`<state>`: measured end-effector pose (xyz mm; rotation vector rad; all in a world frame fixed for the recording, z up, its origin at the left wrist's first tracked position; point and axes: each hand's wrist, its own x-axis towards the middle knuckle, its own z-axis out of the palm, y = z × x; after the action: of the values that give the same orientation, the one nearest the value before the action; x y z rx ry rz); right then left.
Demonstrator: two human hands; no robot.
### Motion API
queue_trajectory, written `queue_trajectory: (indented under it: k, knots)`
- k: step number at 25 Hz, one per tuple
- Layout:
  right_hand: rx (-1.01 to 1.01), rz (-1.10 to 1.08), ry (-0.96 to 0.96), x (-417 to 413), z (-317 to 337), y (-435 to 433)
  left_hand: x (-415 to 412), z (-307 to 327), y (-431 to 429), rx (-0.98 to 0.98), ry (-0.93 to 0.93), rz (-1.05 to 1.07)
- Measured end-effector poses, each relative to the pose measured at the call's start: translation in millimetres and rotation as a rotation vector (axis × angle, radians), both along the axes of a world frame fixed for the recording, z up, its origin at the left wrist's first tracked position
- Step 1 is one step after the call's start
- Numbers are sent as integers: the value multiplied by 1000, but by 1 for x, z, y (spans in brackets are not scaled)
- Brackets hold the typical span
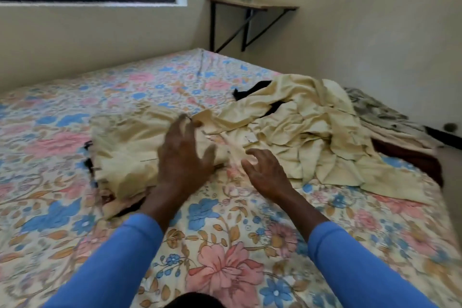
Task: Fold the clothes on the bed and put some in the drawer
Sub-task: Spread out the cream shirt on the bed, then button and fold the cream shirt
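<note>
Left hand [185,152]: fingers spread, palm down on the folded piece [125,147]. It looks like a smoothing press, but motion blur means I can't confirm contact. It holds nothing.

Right hand [265,172]: fingers spread and slightly bent, also holding nothing. It hovers over the sheet just beside the folded piece's near-right corner, with the fingertips at the cream fabric that runs on toward the pile [312,137].

The folded piece is cream and sits mid-bed [225,245], toward the left edge. Dark edges show under its left and near sides, so it probably tops a small stack.

The pile is the same cream colour, crumpled and unfolded, toward the bed's right edge. It touches or nearly touches the folded piece. A black cloth [250,87] pokes out at its far side, and there are darker cloths [412,160] at the right edge behind it.

Step, as I read it: one fold is being finished and flattened, and the next garment is about to be picked up. Most of the pile isn't done, so this is early to mid task. No drawer in view.

Next move calls for:
- pulling one garment clear of the pile. It's tangled with the black cloth, so find a hem or collar first
- spreading it flat on the bare sheet near the front edge
- not dragging the folded piece along, since the fabrics overlap where the two meet

Far corner: wall shelf [250,5]. Not relevant.
</note>
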<state>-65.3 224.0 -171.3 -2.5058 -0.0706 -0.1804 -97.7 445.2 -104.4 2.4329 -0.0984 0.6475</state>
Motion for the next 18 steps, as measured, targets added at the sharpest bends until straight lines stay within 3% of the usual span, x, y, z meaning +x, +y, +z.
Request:
queue_trajectory:
  k: [3,6,11,14,16,18]
  knots:
    - [0,-170,-21,-18,0,-79,7,-30,-92,-14,181,-300]
    - [-39,-304,-14,-15,14,-153,50,-53,-149,149,268,-396]
    - [-212,-469,63,40,18,-247,95,-115,-181,376,300,-329]
    - [-180,-593,222,88,11,-284,94,-138,-183,366,213,-282]
    - [-241,-518,301,108,6,-293,99,-142,-185,333,171,-264]
    - [-223,-512,188,115,7,-288,96,-136,-183,358,143,-241]
